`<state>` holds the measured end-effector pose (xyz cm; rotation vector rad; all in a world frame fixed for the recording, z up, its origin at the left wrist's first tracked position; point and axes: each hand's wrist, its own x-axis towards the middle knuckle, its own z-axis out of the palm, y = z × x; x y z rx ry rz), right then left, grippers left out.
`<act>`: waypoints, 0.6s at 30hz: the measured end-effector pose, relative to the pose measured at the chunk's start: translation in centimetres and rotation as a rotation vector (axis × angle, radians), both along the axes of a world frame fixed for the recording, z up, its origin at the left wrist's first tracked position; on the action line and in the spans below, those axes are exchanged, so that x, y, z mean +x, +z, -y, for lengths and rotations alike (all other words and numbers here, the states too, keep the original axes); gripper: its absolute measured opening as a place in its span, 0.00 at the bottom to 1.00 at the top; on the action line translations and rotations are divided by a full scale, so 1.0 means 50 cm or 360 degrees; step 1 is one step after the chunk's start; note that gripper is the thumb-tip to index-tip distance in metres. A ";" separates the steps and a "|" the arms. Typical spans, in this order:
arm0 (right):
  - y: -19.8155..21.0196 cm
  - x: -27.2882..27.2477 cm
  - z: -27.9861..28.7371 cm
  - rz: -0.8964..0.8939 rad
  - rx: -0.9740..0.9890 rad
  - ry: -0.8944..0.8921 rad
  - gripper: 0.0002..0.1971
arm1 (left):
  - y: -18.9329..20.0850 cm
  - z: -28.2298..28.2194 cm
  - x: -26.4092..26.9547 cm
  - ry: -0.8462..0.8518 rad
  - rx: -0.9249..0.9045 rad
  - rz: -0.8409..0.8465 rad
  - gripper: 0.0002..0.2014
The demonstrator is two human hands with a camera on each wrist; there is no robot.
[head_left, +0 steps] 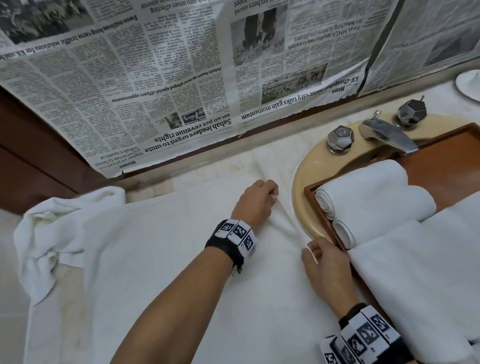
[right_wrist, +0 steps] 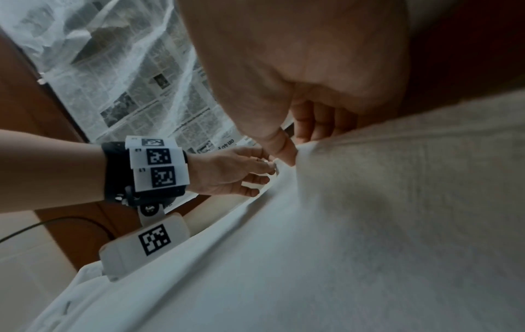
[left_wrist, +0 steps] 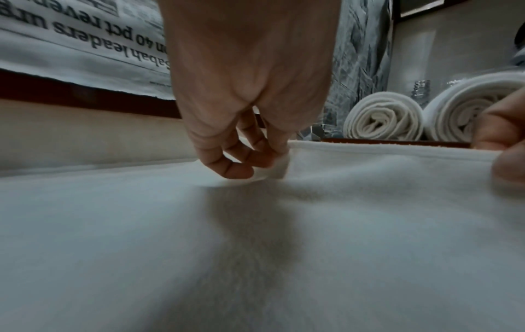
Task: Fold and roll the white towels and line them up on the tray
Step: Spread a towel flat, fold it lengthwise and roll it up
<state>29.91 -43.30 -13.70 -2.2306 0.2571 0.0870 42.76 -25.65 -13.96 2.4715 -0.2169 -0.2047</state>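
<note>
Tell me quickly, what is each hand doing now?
Left hand: pinches the far end of the flat towel's right edge.
Right hand: pinches the same edge, nearer.

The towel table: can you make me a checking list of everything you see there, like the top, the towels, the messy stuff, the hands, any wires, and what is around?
Surface: pale counter, mostly covered by cloth.
Job's things: flat white towel spread on the counter; two rolled towels side by side in the wooden tray; a folded towel lies over the tray's near end.
Clutter: crumpled towel at the far left.
Grippers: left hand and right hand each pinch the flat towel's right edge.
Cables: a thin dark one in the right wrist view.
Surroundings: newspaper over the wall, tap, sink.
</note>
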 end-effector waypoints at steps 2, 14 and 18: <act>0.015 -0.008 -0.014 0.0081 -0.0062 0.0067 0.05 | 0.009 -0.024 -0.013 0.0040 -0.0068 0.0047 0.06; 0.189 -0.115 -0.334 0.0350 -0.0028 0.0722 0.09 | 0.171 -0.382 -0.234 0.0487 -0.0270 0.0554 0.05; 0.195 -0.170 -0.516 0.0358 -0.0028 0.0940 0.07 | 0.174 -0.559 -0.334 0.0758 -0.0177 0.0681 0.04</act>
